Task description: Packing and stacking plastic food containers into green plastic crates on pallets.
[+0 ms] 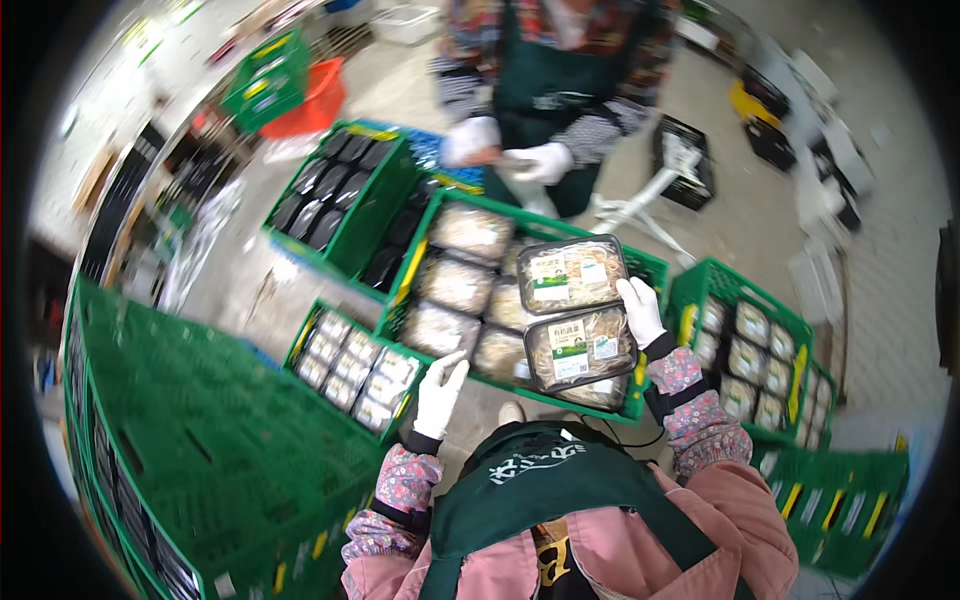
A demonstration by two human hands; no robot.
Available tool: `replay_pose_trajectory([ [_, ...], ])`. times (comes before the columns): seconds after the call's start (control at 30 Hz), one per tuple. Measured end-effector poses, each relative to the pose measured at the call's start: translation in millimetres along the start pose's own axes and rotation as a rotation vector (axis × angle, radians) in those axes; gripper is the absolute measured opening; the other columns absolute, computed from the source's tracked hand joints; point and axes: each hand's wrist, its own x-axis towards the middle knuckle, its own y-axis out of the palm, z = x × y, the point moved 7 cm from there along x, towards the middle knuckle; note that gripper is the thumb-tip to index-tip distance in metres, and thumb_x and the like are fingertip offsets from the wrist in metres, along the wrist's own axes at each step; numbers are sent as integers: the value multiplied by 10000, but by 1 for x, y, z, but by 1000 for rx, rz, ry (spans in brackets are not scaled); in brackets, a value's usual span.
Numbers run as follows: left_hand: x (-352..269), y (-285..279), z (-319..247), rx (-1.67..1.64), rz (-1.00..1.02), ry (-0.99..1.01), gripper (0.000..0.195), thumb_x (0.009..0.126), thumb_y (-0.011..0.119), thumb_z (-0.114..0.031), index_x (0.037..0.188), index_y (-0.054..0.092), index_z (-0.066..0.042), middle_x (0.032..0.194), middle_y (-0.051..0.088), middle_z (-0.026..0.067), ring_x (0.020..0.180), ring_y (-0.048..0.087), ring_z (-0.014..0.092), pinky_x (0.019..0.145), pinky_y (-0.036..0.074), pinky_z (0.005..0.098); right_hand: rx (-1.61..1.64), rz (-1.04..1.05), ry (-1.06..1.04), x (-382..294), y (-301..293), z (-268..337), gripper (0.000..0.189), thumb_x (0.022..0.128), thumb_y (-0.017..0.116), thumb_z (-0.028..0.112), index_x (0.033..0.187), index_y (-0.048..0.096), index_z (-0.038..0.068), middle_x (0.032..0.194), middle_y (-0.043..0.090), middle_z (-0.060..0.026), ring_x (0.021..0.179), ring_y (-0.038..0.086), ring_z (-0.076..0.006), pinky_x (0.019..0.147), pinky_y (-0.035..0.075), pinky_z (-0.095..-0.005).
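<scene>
At the right edges of two black plastic trays, where they meet, my white-gloved right hand [643, 313] grips them. The upper packed tray [574, 274] and the lower packed tray [581, 349] hold pale sprout-like vegetables under clear film and bear printed labels. Both are above a green plastic crate [540, 219] that contains several similar trays, such as the wrapped tray [439, 328] at its left. My left hand [442, 394], also gloved, holds nothing. Its fingers extend toward the crate's near left side, just right of a smaller-looking crate of labelled packs [358, 361].
Across the crate stands a person in a green apron [566, 101], gloved hands together. A crate of black trays [330, 187] sits at the far left, and stacked green crates [225, 420] rise near left. More filled crates [742, 360] are at right. White strapping [645, 195] lies beyond.
</scene>
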Motion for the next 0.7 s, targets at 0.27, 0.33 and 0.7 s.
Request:
replay_pose_trajectory([
  [0.27,29,257,-47,-358,636,-319,576,923,537,-296,1399,287,-90,1344,436,80,1195,451,205,947,399,378,-82,-136,63,-96,-149,21,205,909,535,148,757,473,27,680,395,22,677,363,-61,587,356,-240],
  [0.33,8,306,-30,-440,795,-455,476,856,642,-138,1279,458,-19,1167,586,61,1035,564,147,886,460,305,-210,-149,25,-115,-165,18,199,905,531,149,765,490,14,683,420,-9,671,379,-76,593,360,-255],
  [0.7,-46,436,-75,-338,897,-162,582,725,717,41,1238,444,14,1134,581,103,1006,573,184,894,474,321,41,-275,96,-156,-300,-35,211,907,544,164,777,499,4,658,427,14,633,371,-67,563,351,-253],
])
